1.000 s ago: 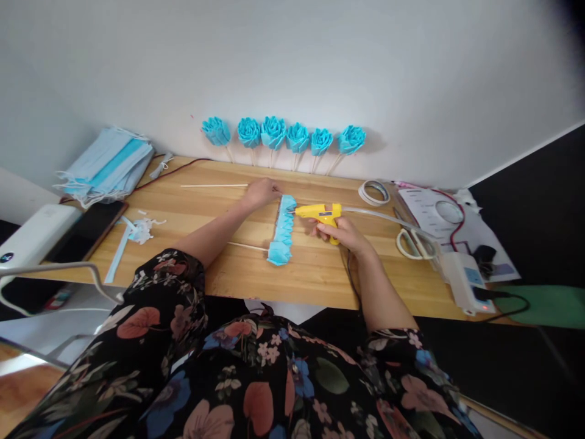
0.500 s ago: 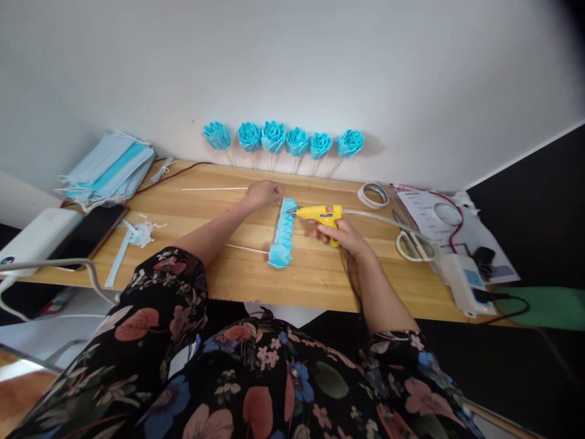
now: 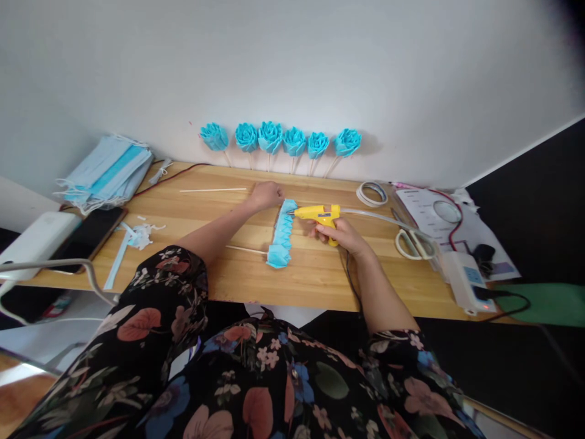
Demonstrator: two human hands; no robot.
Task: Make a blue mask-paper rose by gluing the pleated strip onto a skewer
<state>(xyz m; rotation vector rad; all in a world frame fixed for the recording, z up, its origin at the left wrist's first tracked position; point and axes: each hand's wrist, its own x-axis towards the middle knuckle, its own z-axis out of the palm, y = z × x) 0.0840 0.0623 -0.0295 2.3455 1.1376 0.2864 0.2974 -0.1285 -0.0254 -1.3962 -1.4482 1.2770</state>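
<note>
My right hand [image 3: 340, 235] is wrapped round the grip of a yellow glue gun [image 3: 317, 212], with a clear glue stick [image 3: 372, 214] coming out of its back. The gun's nozzle points left and reaches the upper part of a pleated light-blue strip [image 3: 284, 228]. A bunched blue roll [image 3: 278, 256] forms the strip's near end, with a thin wooden stick [image 3: 247, 249] running left from it. My left hand [image 3: 266, 196] rests by the strip's far end, its fingers curled in. Whatever those fingers pinch, if anything, is hidden.
Several blue paper-like roses [image 3: 270, 137] on sticks lean along the wall. Stacked face masks [image 3: 107, 167], a phone [image 3: 89, 238] and blue scraps [image 3: 139, 235] lie left; another stick [image 3: 212, 189] lies behind my left arm. Right are tape rolls [image 3: 372, 194], scissors [image 3: 414, 244] and a power strip [image 3: 464, 277].
The whole view has shifted very slightly. Both hands, the glue gun and the blue strip keep nearly the same positions relative to each other.
</note>
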